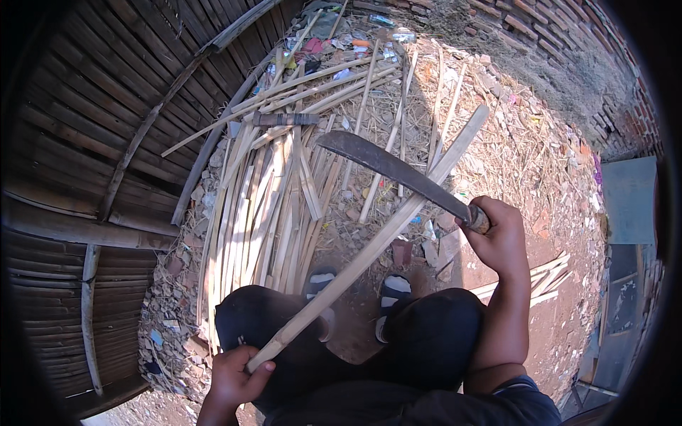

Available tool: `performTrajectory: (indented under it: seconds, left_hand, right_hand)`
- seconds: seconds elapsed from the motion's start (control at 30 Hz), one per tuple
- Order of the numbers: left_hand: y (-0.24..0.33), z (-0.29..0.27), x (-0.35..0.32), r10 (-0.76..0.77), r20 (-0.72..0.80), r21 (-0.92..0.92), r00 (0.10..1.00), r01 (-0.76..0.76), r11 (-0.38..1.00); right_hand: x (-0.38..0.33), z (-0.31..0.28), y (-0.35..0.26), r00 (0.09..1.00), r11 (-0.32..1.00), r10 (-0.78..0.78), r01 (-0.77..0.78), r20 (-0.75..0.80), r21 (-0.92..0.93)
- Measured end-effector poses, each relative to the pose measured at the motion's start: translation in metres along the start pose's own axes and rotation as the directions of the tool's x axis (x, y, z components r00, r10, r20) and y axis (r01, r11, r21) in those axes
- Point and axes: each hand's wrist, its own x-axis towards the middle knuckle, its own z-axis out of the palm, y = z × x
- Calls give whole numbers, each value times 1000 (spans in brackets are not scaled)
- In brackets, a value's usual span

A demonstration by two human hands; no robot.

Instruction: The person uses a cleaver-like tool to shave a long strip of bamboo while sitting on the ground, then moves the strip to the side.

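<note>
My left hand [238, 376] is closed round the near end of a long pale bamboo strip [369, 257], which slants up and away to the right across my knees. In my right hand [497, 238] is the wooden handle of a machete [398, 170]; its dark curved blade points to the far left. The blade crosses over the strip near the strip's far half; whether they touch I cannot tell. To the left of my legs lies a pile of split bamboo strips [249, 227], with a dark cylindrical tool or handle [285, 119] resting across its far end.
A woven bamboo wall [78, 135] stands at the left, a brick wall [547, 42] at the far right. More strips [543, 277] lie by my right knee. Straw and broken brick [547, 163] litter the ground. A grey-green panel [631, 202] stands at the right.
</note>
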Motion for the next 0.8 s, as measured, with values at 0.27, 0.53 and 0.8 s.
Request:
performTrajectory:
  seconds: [0.27, 0.53, 0.8]
  left_hand:
    - [18, 13, -19, 42, -136, 16, 990, -40, 999]
    - [24, 47, 12, 182, -164, -72, 970, -196, 978]
    - [18, 46, 23, 85, -131, 23, 988, -82, 996]
  right_hand:
    - [-7, 0, -13, 939, 959, -270, 241, 215, 150]
    - [-37, -34, -23, 977, 1000, -19, 21, 214, -7]
    - [-44, -36, -71, 946, 995, 5, 28, 324, -97]
